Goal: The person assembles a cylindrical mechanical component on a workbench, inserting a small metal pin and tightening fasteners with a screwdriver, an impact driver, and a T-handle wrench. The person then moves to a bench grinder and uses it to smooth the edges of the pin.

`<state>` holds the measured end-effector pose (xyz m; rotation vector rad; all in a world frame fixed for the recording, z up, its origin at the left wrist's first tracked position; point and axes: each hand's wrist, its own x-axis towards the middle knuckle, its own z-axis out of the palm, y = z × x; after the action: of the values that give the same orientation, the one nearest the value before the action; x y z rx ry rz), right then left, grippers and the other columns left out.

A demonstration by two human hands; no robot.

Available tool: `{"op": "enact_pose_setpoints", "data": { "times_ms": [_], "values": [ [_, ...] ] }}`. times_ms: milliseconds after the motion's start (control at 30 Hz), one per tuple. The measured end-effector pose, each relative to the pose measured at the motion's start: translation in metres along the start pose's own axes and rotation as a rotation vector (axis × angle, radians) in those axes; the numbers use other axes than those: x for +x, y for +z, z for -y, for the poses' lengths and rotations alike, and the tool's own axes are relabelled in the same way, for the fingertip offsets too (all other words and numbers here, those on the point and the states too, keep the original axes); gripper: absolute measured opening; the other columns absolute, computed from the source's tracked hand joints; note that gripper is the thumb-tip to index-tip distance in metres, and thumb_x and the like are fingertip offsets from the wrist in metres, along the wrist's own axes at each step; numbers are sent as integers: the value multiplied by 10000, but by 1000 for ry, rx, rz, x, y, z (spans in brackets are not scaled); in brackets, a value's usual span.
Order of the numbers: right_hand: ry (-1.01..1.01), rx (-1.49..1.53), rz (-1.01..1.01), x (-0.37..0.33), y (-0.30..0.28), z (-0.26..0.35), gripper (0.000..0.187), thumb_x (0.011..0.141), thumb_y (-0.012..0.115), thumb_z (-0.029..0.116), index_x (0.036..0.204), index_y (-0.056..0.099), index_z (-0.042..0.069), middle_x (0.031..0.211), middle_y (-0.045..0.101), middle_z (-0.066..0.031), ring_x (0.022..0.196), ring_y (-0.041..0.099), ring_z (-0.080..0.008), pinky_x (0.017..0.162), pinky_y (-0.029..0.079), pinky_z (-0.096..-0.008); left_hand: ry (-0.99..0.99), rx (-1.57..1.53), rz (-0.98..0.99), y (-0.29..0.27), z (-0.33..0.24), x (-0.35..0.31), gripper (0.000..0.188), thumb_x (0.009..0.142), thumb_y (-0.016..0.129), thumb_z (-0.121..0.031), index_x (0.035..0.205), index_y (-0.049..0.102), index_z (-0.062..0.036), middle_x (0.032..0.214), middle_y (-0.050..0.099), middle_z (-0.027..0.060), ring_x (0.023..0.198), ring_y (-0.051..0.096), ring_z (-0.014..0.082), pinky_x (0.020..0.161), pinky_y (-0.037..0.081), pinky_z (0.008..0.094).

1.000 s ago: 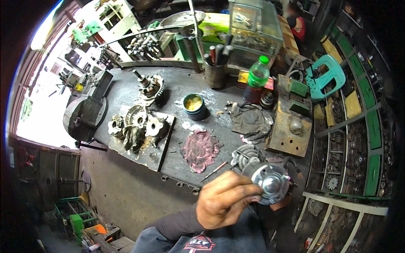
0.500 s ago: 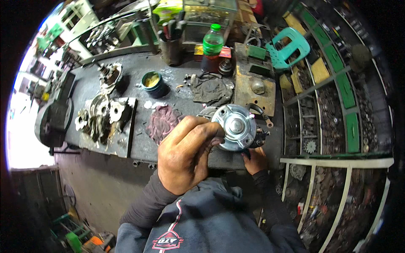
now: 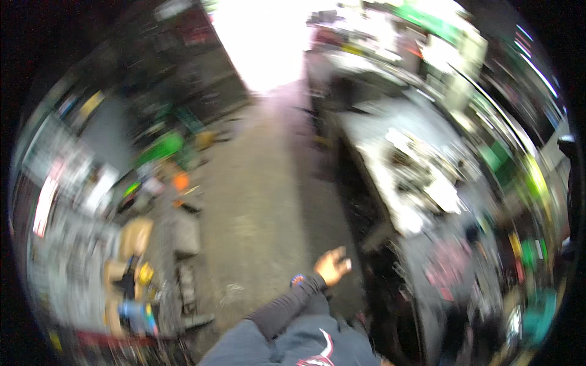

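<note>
My left hand hangs over the floor beside the workbench, its fingers apart and nothing seen in them. A dark sleeve covers the forearm, and a band shows at the wrist. Motion smears the whole picture. My right hand is out of sight, and so is the round metal motor-like part. Nearest to my left hand is the front edge of the bench. On the bench lie a dull pink rag and a blurred group of greasy metal parts.
A concrete floor strip runs toward a bright opening. Along the left lie a green object, an orange piece, cardboard boxes and other clutter. The bench stands along the right, with a teal chair at the far right.
The view has swung left, away from the bench's middle. My left hand has left the round metal part and is now low beside the bench. My right hand has gone out of view.
</note>
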<state>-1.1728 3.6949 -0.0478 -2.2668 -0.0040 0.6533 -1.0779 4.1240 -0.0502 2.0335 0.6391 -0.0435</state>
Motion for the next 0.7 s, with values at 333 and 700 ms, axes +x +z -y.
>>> {"op": "enact_pose_setpoints", "data": {
  "times_ms": [333, 700],
  "values": [
    [-502, -350, 710, 208, 364, 357, 200, 871, 705, 271, 959, 738, 95, 941, 720, -124, 840, 668, -301, 779, 485, -435, -865, 36, 94, -161, 435, -164, 771, 784, 714, -630, 1218, 711, 8, 1245, 683, 271, 1207, 642, 406, 1026, 499, 474],
    [-754, -586, 1057, 231, 693, 635, 153, 819, 702, 303, 845, 703, 152, 809, 679, -64, 696, 615, -260, 640, 425, -465, -764, -714, -748, -403, 579, -122, 217, 930, 705, -167, 1101, 785, -60, 891, 781, 73, 717, 715, 172, 693, 585, 338]
  ]
}}
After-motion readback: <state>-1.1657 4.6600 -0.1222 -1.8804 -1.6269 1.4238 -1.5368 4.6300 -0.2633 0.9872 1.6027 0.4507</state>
